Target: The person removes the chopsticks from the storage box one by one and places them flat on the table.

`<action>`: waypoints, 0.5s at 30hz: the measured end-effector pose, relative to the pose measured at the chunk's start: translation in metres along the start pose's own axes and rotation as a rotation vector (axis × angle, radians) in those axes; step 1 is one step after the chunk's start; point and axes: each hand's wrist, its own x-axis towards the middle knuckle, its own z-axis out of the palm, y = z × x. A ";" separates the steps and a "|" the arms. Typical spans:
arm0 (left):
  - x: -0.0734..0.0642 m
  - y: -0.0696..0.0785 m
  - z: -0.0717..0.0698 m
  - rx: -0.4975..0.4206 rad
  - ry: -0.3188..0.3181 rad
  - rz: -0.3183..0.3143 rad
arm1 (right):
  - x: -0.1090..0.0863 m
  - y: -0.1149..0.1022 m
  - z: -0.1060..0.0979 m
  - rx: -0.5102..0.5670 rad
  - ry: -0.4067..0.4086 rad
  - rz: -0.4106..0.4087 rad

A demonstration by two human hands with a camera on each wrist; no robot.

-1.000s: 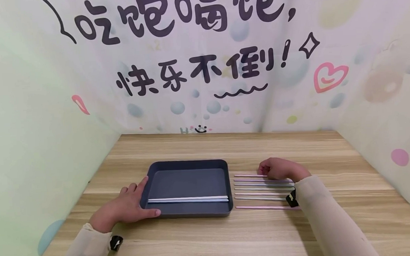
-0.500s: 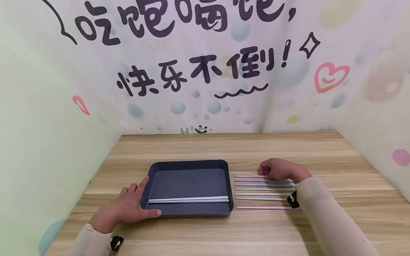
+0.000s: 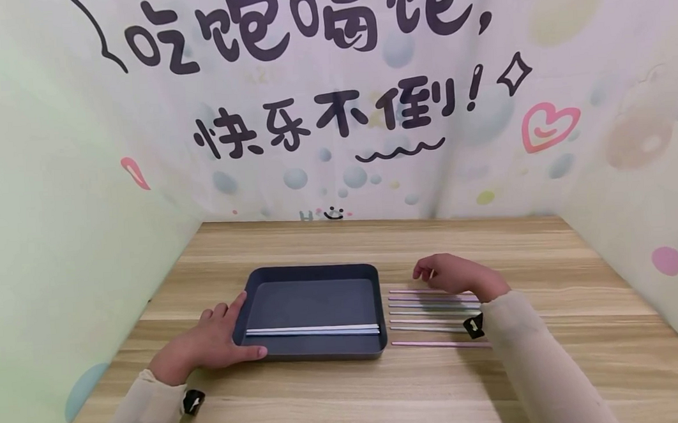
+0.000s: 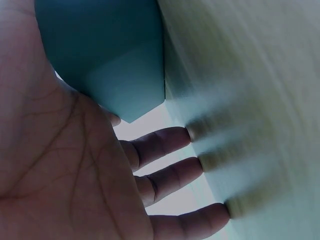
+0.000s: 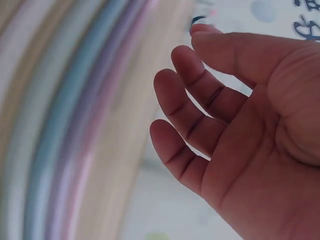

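Note:
A dark grey rectangular tray (image 3: 304, 306) lies on the wooden table. Two pale chopsticks (image 3: 313, 331) lie side by side in it, near its front wall. My left hand (image 3: 208, 343) rests against the tray's left front corner, thumb along the front and fingers spread. In the left wrist view, fairly straight fingers (image 4: 172, 180) touch the table beside the tray's wall (image 4: 120, 65). My right hand (image 3: 451, 274) hovers over the far end of a row of several pastel chopsticks (image 3: 419, 313). Its fingers (image 5: 170, 95) are loosely bent, and it holds nothing in the right wrist view.
One pink chopstick (image 3: 438, 343) lies apart, nearer the front than the row. Pale printed cloth walls (image 3: 325, 174) enclose the table (image 3: 326, 404) at the back and both sides. Black bands (image 3: 192, 402) are on both wrists.
My right hand has lifted off the farthest pink chopstick and shifted slightly left and away, its fingers loosening. The left hand, tray and chopsticks stay in place.

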 end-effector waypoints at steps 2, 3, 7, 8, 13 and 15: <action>-0.001 0.000 -0.001 -0.001 0.001 0.001 | 0.004 -0.011 -0.002 0.002 -0.003 -0.010; -0.001 0.001 -0.001 0.000 0.002 0.000 | 0.007 -0.016 -0.002 -0.004 -0.004 -0.023; -0.001 0.001 -0.001 0.006 0.004 -0.007 | 0.020 -0.038 -0.004 -0.016 -0.012 -0.056; -0.001 0.001 -0.001 0.006 0.004 -0.008 | 0.024 -0.044 -0.005 -0.024 -0.011 -0.069; -0.001 0.002 -0.001 0.004 0.003 -0.006 | 0.039 -0.072 -0.006 -0.024 -0.019 -0.113; -0.001 0.003 -0.001 0.000 0.002 -0.004 | 0.044 -0.081 -0.004 -0.011 -0.027 -0.126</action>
